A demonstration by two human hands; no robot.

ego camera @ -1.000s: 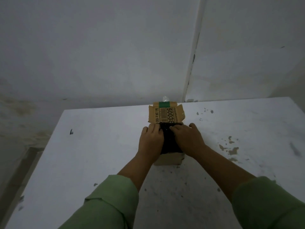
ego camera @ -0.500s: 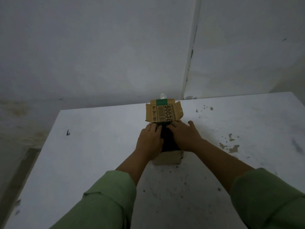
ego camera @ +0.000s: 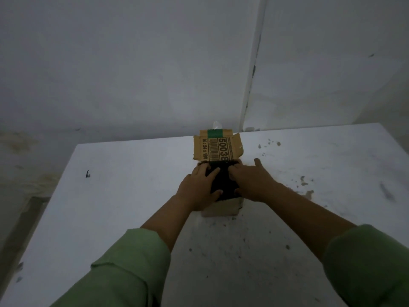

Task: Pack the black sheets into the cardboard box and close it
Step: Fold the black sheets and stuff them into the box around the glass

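Note:
A small cardboard box (ego camera: 223, 208) stands on the white table, its printed lid flap (ego camera: 218, 148) raised at the far side. Black sheets (ego camera: 224, 185) fill the open top. My left hand (ego camera: 199, 188) lies flat on the left part of the sheets, with its fingers straight and its thumb on the stack. My right hand (ego camera: 252, 181) presses on the right part of the sheets. Its fingers are spread, and one reaches past the box's right edge. The hands hide most of the sheets.
The white table (ego camera: 115, 196) carries dark specks and chipped patches (ego camera: 306, 189) to the right of the box. A small dark mark (ego camera: 88, 173) sits at the far left. Grey walls rise just behind the table's far edge.
Both hands have stayed on the sheets and spread a little, with more black showing between them. The view has tilted slightly; the box has stayed in place.

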